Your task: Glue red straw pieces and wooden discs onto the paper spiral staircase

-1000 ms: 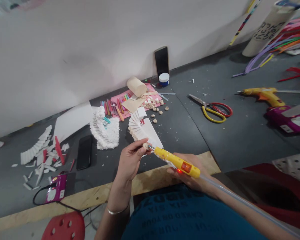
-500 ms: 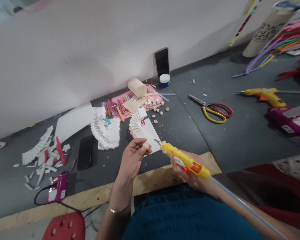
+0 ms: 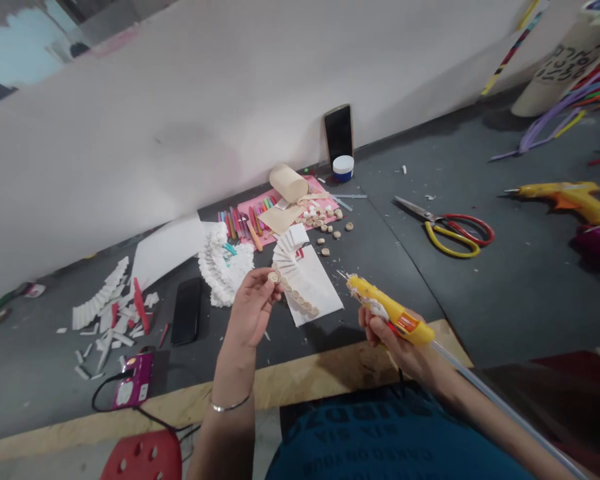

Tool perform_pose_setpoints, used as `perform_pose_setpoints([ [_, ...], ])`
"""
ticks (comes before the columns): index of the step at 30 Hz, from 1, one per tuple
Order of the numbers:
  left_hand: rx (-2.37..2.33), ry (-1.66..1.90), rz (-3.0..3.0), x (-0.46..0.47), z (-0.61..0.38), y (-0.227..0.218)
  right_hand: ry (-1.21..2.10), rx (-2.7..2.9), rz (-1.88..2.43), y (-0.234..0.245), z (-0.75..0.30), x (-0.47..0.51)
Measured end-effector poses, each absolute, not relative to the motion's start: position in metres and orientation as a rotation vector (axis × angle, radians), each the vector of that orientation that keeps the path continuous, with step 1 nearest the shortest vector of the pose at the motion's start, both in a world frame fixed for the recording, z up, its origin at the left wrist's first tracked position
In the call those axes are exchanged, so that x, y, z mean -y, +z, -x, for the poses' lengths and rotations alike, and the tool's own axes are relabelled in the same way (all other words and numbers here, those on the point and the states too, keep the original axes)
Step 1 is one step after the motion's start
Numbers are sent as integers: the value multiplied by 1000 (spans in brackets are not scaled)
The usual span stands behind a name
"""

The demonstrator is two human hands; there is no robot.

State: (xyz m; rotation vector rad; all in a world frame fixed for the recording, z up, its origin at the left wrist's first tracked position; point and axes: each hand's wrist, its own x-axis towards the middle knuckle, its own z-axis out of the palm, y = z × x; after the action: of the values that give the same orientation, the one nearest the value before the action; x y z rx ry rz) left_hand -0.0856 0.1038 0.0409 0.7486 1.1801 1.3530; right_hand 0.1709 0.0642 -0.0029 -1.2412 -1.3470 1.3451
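Between thumb and fingers, my left hand pinches a small round beige rolled piece. It is at the left edge of a fanned white strip, which has a curved row of similar beige pieces along its lower side. The strip and row lie on a white sheet. My right hand grips a yellow glue gun, its nozzle pointing up-left, apart from the sheet. A clear glue stick extends from the gun's back. Loose beige pieces lie beyond the sheet.
Scissors and a second yellow glue gun lie to the right. Left are a black phone, white frilled work, paper scraps and a purple box with a cable. Another phone leans on the wall.
My left hand has moved left relative to the sheet with the beige piece, uncovering the row of pieces. The glue gun has moved away to the right. The whole view has shifted.
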Motion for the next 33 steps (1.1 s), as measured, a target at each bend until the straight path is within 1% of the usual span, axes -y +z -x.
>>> perform_pose_setpoints([
  [7, -1424, 1286, -1110, -153, 124, 28, 1356, 1122, 1442, -25, -166, -75],
  [11, -1617, 1075, -1445, -169, 136, 21, 1312, 1102, 1477, -34, -168, -77],
  [14, -1668, 923, -1618, -175, 139, 19, 1326, 1125, 1464, -33, -168, -77],
  [20, -1689, 786, -1737, -180, 139, 22, 1364, 1150, 1437, -37, -164, -79],
  [27, -1732, 578, -1844, -183, 133, 40, 1372, 1128, 1429, -48, -163, -79],
  [33, -1797, 570, -1937, -187, 124, 47, 1369, 1156, 1402, -55, -165, -77],
])
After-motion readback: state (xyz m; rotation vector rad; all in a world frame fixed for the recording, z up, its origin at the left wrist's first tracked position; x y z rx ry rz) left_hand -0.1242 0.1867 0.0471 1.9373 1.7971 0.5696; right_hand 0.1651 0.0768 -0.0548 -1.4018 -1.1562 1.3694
